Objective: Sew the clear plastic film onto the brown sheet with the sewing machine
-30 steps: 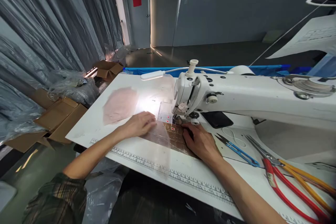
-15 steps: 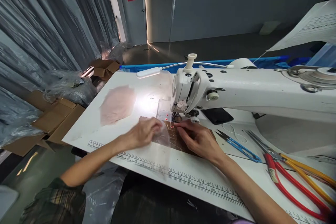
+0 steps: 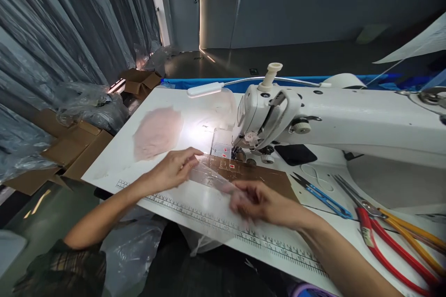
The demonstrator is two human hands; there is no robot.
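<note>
My left hand [image 3: 176, 167] pinches one end of a thin sheer fabric piece [image 3: 213, 175] in front of the sewing machine [image 3: 258, 116]. Farther along the same edge, my right hand [image 3: 259, 202] has its fingers closed on the fabric, though they are blurred by motion. The edge runs taut between both hands, and part of the cloth hangs over the table's front edge. Beneath it lies a flat brown sheet [image 3: 275, 178], reaching up to the presser foot [image 3: 239, 154]. Small red marks show by the metal needle plate [image 3: 219, 141].
A pinkish sheer stack [image 3: 158, 132] lies at the table's left. Blue thread snips [image 3: 324, 197], red-handled scissors [image 3: 372, 232] and yellow-handled scissors [image 3: 400, 222] lie right of my right hand. A black pad [image 3: 295, 154] sits under the machine arm. Cardboard boxes [image 3: 80, 148] stand on the floor left.
My right hand has moved off the brown sheet, toward me, and taken the sheer fabric's edge. My left hand has shifted left, stretching the edge. The view has turned slightly.
</note>
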